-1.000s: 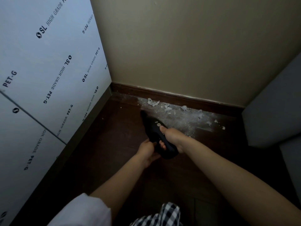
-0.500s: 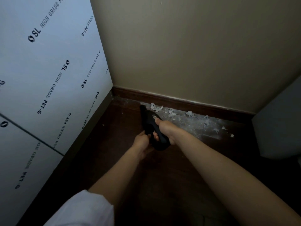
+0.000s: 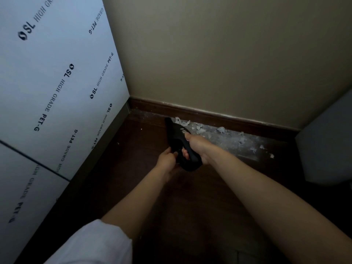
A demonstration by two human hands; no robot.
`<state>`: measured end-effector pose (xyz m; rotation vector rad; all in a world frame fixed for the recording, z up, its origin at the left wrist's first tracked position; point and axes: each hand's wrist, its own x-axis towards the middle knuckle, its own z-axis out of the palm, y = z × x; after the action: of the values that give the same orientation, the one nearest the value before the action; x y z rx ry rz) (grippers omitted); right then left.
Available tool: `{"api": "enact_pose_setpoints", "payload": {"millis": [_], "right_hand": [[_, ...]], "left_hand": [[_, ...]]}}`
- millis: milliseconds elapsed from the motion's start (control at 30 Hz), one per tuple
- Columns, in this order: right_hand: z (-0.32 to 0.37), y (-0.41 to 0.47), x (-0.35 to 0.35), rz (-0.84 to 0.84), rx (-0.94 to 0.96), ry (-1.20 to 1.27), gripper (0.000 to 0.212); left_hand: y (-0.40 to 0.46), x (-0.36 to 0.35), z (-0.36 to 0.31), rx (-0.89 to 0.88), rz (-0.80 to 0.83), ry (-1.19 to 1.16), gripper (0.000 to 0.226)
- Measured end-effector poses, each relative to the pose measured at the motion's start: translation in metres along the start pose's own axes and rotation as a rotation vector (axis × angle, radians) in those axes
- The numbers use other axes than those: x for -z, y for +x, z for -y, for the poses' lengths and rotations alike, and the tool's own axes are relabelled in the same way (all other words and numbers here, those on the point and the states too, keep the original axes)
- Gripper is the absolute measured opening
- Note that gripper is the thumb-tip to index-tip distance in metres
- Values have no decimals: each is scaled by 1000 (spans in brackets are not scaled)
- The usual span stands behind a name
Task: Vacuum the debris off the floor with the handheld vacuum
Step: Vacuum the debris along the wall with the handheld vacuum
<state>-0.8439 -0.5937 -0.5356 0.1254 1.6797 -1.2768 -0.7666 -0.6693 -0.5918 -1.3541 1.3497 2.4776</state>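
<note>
Handheld vacuum (image 3: 181,143): right hand (image 3: 198,147) fingers clamped on handle, left hand (image 3: 167,161) fingers curled against body; nozzle reaches debris (image 3: 224,138) strip's left end, most of it apparently uncollected.

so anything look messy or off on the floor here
Yes: pale, torn-looking debris and a dusty grey smear lie on the dark floor along the baseboard, trailing rightward. The handheld vacuum, gripped by the right hand and touched by the left hand, points its nozzle at the strip's left end.
</note>
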Motion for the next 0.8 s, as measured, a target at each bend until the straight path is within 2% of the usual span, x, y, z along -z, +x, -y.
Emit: {"api": "enact_pose_setpoints", "payload": {"millis": [600,800], "right_hand": [[-19,-25,41,-74,10,51,43],[-18,-21,33,-36,-29,44,43]], "left_hand": [[-29,-35,20,-16,118,7,48],[-28,-27,22,-2,88,-8,44]]}}
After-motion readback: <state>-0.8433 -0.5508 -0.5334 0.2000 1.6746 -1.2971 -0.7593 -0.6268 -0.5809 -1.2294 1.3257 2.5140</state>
